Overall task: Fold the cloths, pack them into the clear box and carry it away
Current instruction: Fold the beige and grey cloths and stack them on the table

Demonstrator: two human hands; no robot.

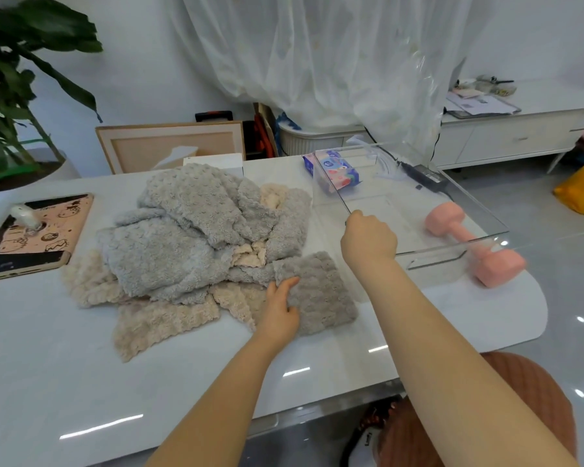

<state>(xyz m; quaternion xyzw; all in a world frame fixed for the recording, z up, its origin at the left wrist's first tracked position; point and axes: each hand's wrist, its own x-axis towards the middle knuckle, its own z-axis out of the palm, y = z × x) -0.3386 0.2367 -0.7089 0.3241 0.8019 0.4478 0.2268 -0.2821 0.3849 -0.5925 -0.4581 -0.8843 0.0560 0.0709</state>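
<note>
A heap of fluffy grey cloths (189,227) and beige cloths (159,321) lies on the white table (81,375). At the heap's near right lies a folded grey-brown cloth (321,291); my left hand (280,308) rests flat on its left edge, fingers straight. The clear box (452,217) stands to the right with nothing inside it. My right hand (368,241) grips the near left corner of its rim, fingers curled.
A pink dumbbell (476,244) lies behind the box near the table's right edge. A blue wipes packet (334,173) sits at the back, a tablet (31,237) at the left, a tissue box (213,161) behind the heap. A brown stool (526,392) stands below right.
</note>
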